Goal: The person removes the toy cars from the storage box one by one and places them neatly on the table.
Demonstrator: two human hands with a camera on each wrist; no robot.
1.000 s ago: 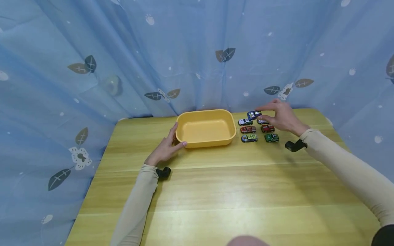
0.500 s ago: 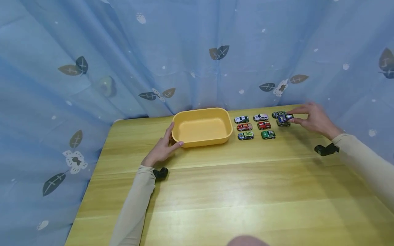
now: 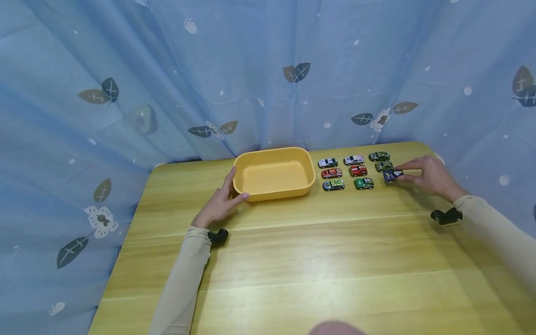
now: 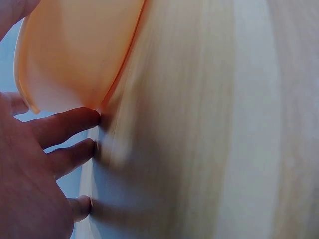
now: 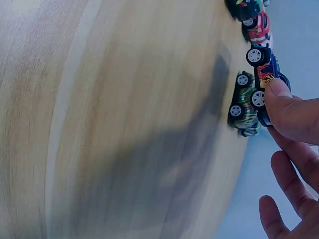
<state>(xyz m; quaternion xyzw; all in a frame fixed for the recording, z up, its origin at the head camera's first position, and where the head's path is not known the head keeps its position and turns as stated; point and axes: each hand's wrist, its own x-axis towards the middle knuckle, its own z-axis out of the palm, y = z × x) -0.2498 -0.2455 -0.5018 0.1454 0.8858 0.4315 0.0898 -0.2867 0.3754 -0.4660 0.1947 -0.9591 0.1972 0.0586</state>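
Observation:
My right hand [image 3: 433, 177] pinches a dark blue toy car [image 3: 392, 175] between thumb and fingers at the right of the table. In the right wrist view the toy car's wheels face the camera, tilted, beside a camouflage toy car [image 5: 243, 103]. Its other fingers are spread apart. My left hand [image 3: 219, 203] rests against the left end of a yellow plastic bin [image 3: 274, 193], thumb at the front corner and fingers along the side. In the left wrist view, its fairly straight fingers touch the bin's wall [image 4: 75, 59] and the tabletop.
Several toy cars, among them a red one [image 3: 358, 170] and a green one [image 3: 364, 184], stand in rows right of the bin. A blue curtain [image 3: 251, 70] hangs behind the wooden table [image 3: 318, 260].
My right hand has carried the blue toy car right, then lowered it toward the front of the camouflage toy cars. My left hand stays at the bin; the view has shifted slightly.

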